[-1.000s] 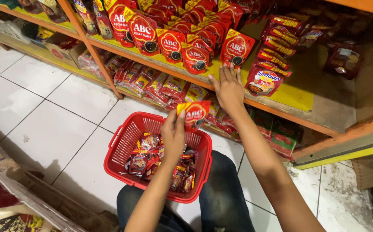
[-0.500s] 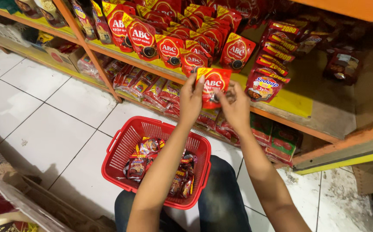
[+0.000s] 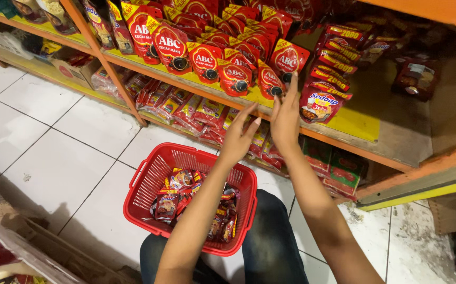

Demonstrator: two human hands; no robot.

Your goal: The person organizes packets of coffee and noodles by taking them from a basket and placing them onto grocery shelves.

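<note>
Red sauce pouches (image 3: 270, 79) line the shelf; both hands, left (image 3: 237, 138) and right (image 3: 285, 118), hover open-fingered, holding nothing.

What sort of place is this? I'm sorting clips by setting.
Most likely a small grocery shop aisle. Orange wooden shelves hold rows of identical red spouted sauce pouches, a red plastic shopping basket of sachets sits on the white tiled floor, and both bare hands, left and right, reach toward the stock.
</note>
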